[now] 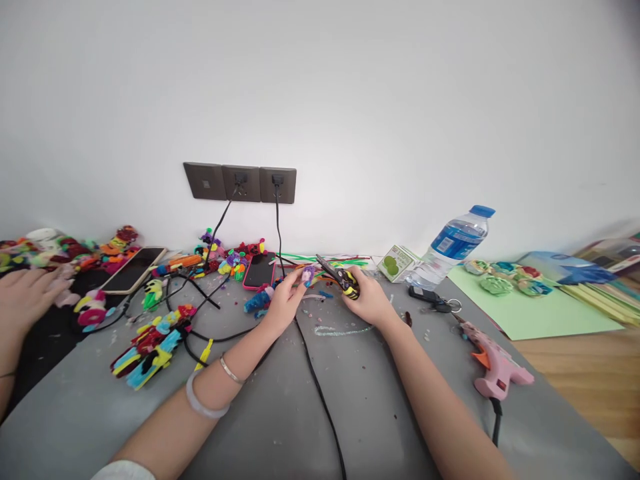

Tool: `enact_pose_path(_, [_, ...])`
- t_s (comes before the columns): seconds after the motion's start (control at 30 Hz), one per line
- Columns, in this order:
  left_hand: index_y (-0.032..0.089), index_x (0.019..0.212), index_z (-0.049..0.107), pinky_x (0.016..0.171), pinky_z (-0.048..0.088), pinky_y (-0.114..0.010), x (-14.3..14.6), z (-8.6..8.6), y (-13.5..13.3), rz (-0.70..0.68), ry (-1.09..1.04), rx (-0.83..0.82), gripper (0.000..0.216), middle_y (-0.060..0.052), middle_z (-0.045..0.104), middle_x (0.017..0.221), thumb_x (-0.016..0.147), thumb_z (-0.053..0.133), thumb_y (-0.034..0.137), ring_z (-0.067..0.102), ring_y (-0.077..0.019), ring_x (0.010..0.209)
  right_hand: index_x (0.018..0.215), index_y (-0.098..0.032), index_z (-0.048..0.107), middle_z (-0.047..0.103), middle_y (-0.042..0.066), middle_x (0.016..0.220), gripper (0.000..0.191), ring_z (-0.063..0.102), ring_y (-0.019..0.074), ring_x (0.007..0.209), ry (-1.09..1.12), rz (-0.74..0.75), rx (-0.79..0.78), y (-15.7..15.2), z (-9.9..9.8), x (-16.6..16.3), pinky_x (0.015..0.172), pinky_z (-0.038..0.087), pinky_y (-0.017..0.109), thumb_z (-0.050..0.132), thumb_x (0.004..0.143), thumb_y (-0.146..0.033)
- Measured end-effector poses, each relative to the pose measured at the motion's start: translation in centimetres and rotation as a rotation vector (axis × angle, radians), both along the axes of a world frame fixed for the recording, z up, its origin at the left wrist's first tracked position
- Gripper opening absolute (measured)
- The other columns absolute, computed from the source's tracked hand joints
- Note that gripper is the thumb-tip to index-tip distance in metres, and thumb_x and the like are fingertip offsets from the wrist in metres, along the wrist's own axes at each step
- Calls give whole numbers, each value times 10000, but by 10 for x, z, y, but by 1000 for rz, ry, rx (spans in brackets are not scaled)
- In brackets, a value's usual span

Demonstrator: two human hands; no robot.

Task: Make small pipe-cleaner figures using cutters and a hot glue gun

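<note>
In the middle of the grey table, my left hand [284,299] pinches a small purple fuzzy craft piece [309,275] between its fingertips. My right hand [369,297] is wrapped round the black and yellow handles of a pair of pliers [345,280]. The jaws point up and left, close to the purple piece. Beneath and between my hands lie scattered beads, a blue fuzzy scrap [325,294] and a glittery pale pipe cleaner [343,331]. A bundle of multicoloured pipe cleaners [155,343] rests left of my left forearm.
Another person's hand [37,297] reaches in at far left, near a phone [134,270] and fuzzy figures. Black cords cross the table [373,427]. On the right are a tilted water bottle [453,245], a small box [397,265], keys [435,300] and a pink glue gun [497,367].
</note>
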State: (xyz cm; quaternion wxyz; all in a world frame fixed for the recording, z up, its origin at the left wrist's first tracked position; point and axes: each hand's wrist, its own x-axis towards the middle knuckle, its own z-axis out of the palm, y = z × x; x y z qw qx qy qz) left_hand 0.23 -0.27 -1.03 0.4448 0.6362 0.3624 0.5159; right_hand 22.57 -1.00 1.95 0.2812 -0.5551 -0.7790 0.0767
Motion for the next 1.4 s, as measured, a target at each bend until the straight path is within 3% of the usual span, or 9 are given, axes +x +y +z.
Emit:
enact_pose_path(0.17, [166, 1323, 563, 958, 547, -372, -1, -3, 1, 5, -45, -16, 530, -149, 611, 1351, 904, 578, 490, 591, -286, 1235, 1050, -211, 501, 672, 73, 869, 354, 617, 258, 750, -3, 46, -2, 0, -1, 1, 654, 430, 316, 534, 698, -239])
enact_pose_path(0.33, [208, 1336, 575, 994, 519, -360, -3, -2, 0, 13, 21, 93, 463, -123, 577, 1394, 931, 555, 434, 562, -268, 1270, 1085, -212, 507, 678, 82, 906, 387, 628, 266, 792, 9, 52, -25, -1, 0, -1, 671, 437, 321, 536, 699, -235])
enact_pose_path(0.93, [214, 1331, 572, 1091, 436, -408, -6, -1, 2, 82, 137, 263, 396, -121, 599, 1349, 959, 518, 339, 554, -248, 1272, 1015, -223, 523, 634, 24, 767, 315, 585, 218, 654, 0, 88, -51, -3, 1, 0, 600, 381, 281, 526, 700, -240])
enact_pose_path(1.2, [219, 1320, 583, 1006, 492, -367, -6, 3, -1, 73, 121, 222, 397, -120, 585, 1359, 948, 535, 348, 553, -253, 1265, 946, -231, 533, 654, 34, 741, 232, 603, 235, 645, -22, 24, -17, -3, -1, 1, 589, 383, 288, 532, 716, -262])
enact_pose_path(1.4, [197, 1296, 585, 890, 533, -341, -3, 8, -4, 69, 72, 113, 405, -128, 630, 1296, 921, 572, 348, 627, -248, 1120, 1048, -205, 523, 674, 88, 880, 346, 616, 262, 736, 53, -56, 95, 1, -5, 3, 652, 441, 326, 552, 706, -253])
